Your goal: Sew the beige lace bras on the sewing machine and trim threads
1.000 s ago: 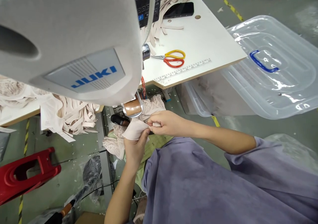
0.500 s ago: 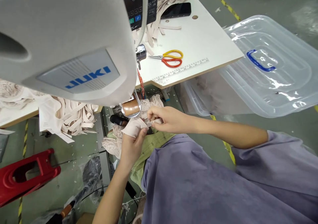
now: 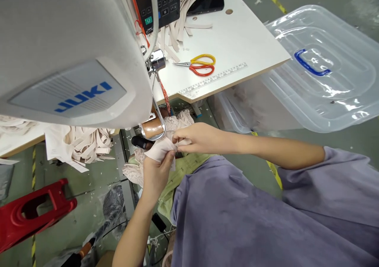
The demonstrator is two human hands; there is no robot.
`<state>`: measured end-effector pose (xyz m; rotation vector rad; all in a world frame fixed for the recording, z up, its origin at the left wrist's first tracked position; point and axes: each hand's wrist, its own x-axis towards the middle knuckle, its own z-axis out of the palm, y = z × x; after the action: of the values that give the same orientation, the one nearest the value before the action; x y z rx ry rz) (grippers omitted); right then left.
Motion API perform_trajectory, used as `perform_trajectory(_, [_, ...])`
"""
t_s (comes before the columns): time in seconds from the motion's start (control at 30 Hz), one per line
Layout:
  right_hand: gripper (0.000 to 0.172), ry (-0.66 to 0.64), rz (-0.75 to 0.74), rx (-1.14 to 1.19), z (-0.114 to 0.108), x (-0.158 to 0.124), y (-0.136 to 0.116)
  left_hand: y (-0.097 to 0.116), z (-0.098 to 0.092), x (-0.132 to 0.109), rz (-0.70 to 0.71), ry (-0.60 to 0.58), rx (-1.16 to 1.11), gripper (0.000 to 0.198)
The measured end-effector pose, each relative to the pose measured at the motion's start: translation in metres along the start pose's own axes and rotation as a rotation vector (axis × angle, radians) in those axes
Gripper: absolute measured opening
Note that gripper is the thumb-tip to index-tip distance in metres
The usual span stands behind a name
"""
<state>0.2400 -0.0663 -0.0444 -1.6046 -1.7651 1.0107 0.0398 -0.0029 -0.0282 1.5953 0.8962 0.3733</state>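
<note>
My left hand (image 3: 156, 176) pinches a pale pink piece of fabric (image 3: 160, 149) between thumb and fingers, close to the front of a JUKI sewing machine (image 3: 74, 54). Closed on a narrow strip at the fabric's right side is my right hand (image 3: 198, 138), its fingertips almost meeting the left thumb. Just behind the fabric are the machine's wire guard (image 3: 161, 123) and a brown curved part (image 3: 152, 128). Cream lace (image 3: 134, 170) hangs below and beside the hands, over a green cloth (image 3: 180, 176) on the lap. The needle area is hidden.
Yellow-and-red scissors (image 3: 201, 65), a clear ruler (image 3: 214, 78) and a black phone (image 3: 205, 4) lie on the white table (image 3: 242, 34). Pale strips (image 3: 91, 144) hang at the left. A lidded clear plastic box (image 3: 349, 89) stands at the right, a red stool (image 3: 32, 211) at lower left.
My right hand has moved slightly left, closer to the left hand and the fabric. The view has shifted a little, so the machine head sits further left.
</note>
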Motion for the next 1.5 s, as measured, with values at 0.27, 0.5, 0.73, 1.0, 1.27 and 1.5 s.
perform_trajectory(0.27, [0.031,-0.117,0.306,0.455,0.000,0.007,0.004,0.002,-0.003,0.007,-0.147,0.000,-0.079,0.030])
perform_trajectory(0.5, [0.031,-0.064,0.326,0.549,0.002,0.005,0.000,-0.007,0.005,0.010,-0.223,0.152,-0.243,0.033])
perform_trajectory(0.73, [0.021,0.035,0.099,0.234,0.000,0.010,-0.012,-0.007,0.009,0.001,-0.202,0.211,-0.303,0.038])
perform_trajectory(1.0, [0.018,-0.262,0.210,0.750,-0.045,0.037,-0.042,-0.041,0.011,-0.036,-0.027,0.293,-0.804,0.109])
perform_trajectory(1.27, [0.016,-0.440,0.064,0.353,-0.072,0.064,-0.080,-0.021,-0.018,-0.022,0.364,0.217,-0.537,0.098])
perform_trajectory(1.5, [0.010,-0.126,-0.109,-0.210,-0.064,0.080,-0.063,-0.031,-0.061,0.001,0.783,0.207,0.576,0.071])
